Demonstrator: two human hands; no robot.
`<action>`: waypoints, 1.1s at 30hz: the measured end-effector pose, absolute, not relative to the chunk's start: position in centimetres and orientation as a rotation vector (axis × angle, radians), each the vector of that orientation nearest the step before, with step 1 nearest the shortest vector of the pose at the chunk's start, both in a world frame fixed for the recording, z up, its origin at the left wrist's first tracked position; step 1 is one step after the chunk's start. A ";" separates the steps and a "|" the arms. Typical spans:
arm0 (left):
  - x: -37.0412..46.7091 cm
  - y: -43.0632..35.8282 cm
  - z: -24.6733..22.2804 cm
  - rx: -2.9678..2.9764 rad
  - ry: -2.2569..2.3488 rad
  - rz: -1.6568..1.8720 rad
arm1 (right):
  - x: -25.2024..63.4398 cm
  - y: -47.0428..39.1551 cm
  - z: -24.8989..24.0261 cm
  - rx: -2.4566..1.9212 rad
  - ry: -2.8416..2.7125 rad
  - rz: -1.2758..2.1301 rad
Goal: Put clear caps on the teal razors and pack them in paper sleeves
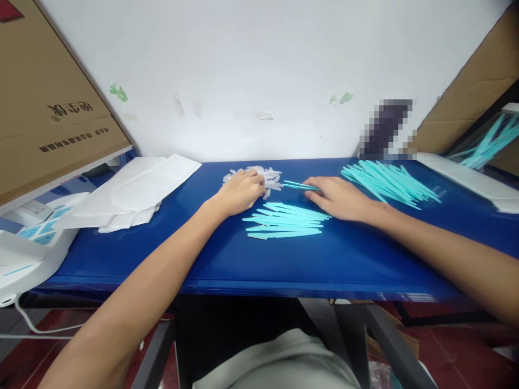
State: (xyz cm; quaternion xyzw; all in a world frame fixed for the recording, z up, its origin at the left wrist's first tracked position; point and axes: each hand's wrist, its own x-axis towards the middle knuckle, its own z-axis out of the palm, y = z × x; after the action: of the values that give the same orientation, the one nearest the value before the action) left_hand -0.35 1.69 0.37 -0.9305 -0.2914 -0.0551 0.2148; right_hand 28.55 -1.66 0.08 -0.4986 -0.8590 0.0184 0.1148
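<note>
On the blue table (162, 259), my left hand (242, 190) rests with curled fingers on a pile of small translucent white pieces (272, 177); what its fingertips hold is hidden. To its right, my right hand (334, 195) pinches thin turquoise sticks (295, 185), their ends pointing left toward the white pile. Between and just below the hands lies a loose row of flat turquoise sticks (284, 220) with shaped left ends. A larger heap of turquoise sticks (389, 181) sits beyond my right wrist.
White paper sheets or bags (138, 186) lie at the left, beside a white device (60, 243) with a cable. Cardboard boxes (52, 97) stand at left and right. A clear container (490, 140) with turquoise sticks is at the far right. A white wall (251, 65) closes the back.
</note>
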 end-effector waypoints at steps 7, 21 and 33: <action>0.0 1.4 0.2 -2.531 -0.783 -0.200 | 28.6 -1.6 0.2 -1.538 -2.567 0.065; 0.7 1.3 0.2 -2.558 -0.545 -0.008 | 28.6 -1.8 0.3 -1.708 -2.559 -0.021; -0.4 1.2 1.4 -2.625 -0.661 -0.008 | 28.9 -1.6 0.3 -1.682 -2.582 0.017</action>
State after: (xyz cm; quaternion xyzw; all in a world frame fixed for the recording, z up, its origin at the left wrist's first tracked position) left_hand -0.40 1.17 1.44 -0.9469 -0.2386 -0.0028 0.2154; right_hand 28.86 -1.59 0.27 -0.5456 -0.8375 0.0056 0.0300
